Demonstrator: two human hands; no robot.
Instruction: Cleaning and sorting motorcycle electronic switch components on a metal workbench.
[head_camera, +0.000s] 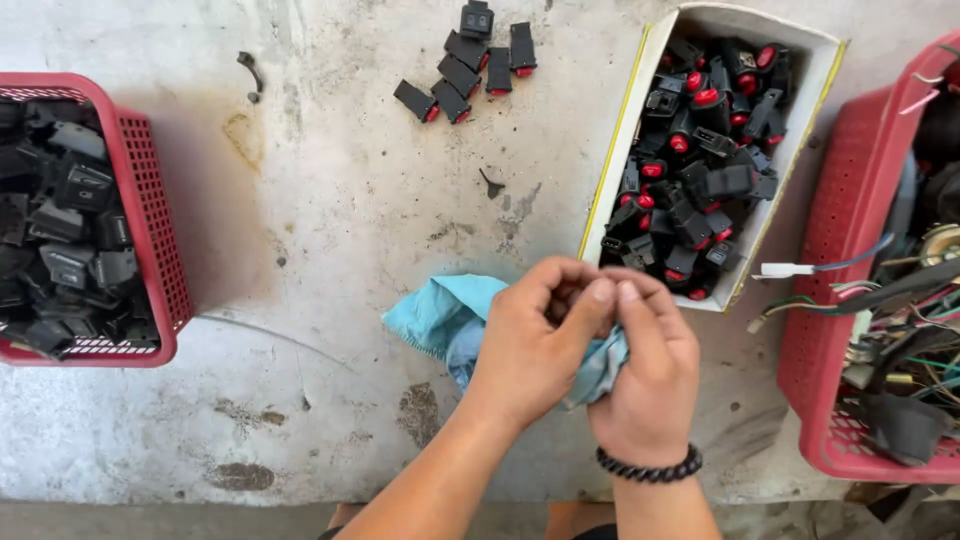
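Our left hand (530, 345) and right hand (648, 375) meet over a worn concrete floor (330, 200), both closed around a light blue cloth (450, 315); whether a small part sits inside its folds we cannot tell. A black beaded bracelet (650, 467) circles the right wrist. Six black switches with red buttons (470, 62) lie loose on the floor ahead. One white cardboard box (700, 150) just beyond our hands holds many more, too tangled to count. We see two red plastic baskets: the left basket (150, 220) carries black switch housings, the right basket (840, 300) coloured wires.
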